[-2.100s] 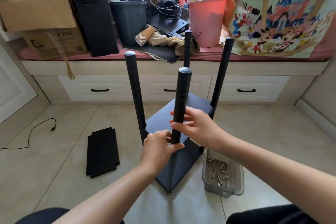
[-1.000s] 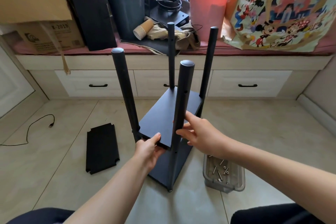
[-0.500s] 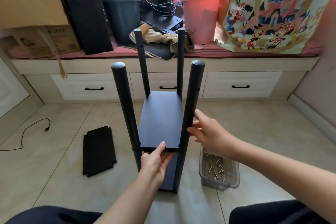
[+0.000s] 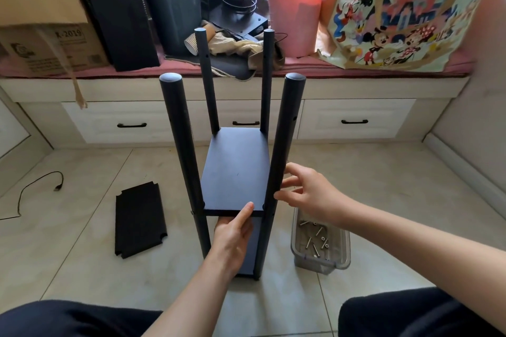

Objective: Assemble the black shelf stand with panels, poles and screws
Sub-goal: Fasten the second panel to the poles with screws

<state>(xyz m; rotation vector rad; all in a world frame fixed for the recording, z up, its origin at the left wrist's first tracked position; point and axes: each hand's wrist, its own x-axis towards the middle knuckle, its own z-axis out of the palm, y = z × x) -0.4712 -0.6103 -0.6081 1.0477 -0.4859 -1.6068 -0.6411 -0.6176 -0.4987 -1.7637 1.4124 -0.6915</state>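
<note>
Head view: we have the shelf stand (image 4: 235,172) upright on the floor between our knees, its four poles running vertically. Our left hand (image 4: 232,238) pinches the front edge of the middle panel (image 4: 235,167), thumb on top. Our right hand (image 4: 306,191) is open, fingertips touching the near right pole (image 4: 284,145). That hand is nearer the clear tub (image 4: 342,243), just right of the stand, holding loose screws (image 4: 315,238). A spare panel (image 4: 139,219) lies flat to the left.
</note>
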